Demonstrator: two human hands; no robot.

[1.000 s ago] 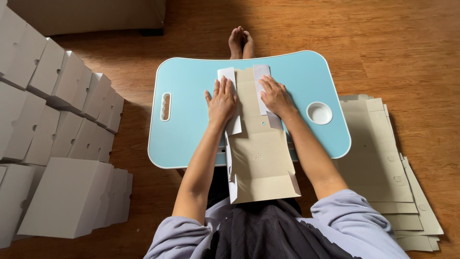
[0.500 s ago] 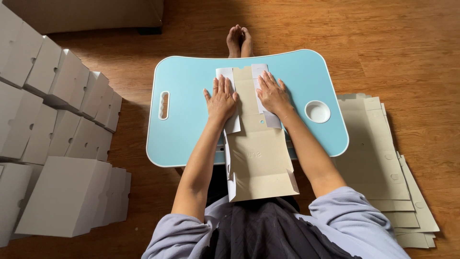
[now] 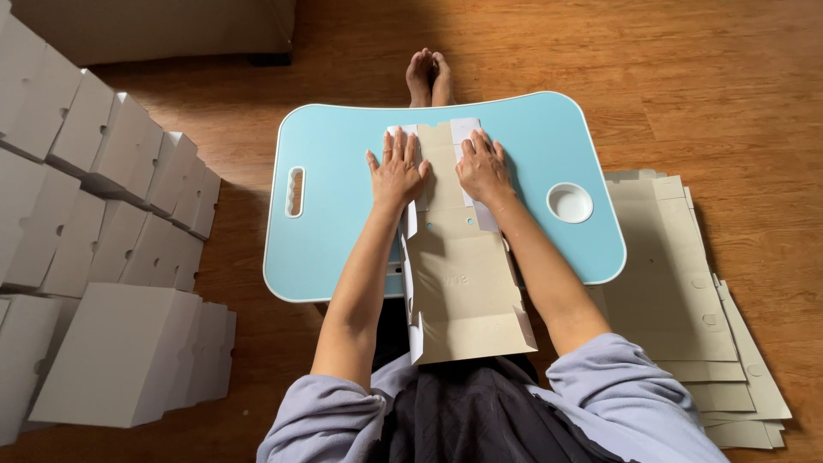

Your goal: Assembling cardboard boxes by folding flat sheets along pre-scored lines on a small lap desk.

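Grey-brown cardboard sheet point(image 3: 459, 274), flat and creased, lies along my pale blue lap table point(image 3: 343, 231). My left hand point(image 3: 396, 169) and right hand point(image 3: 482, 165) press it, fingers spread flat, gripping nothing. The table's round white cup hollow point(image 3: 570, 202) looks empty. Folded white boxes point(image 3: 111, 214) stack left.

- The person wears a pale lavender long-sleeved top, its sleeves point(image 3: 630, 399) pushed up above the elbows into soft folds.
- A dark, near-black garment point(image 3: 480, 420) covers the lap.
- The forearms, both hands and the feet point(image 3: 430, 75) are bare.
- No rings, watch or bracelets show.
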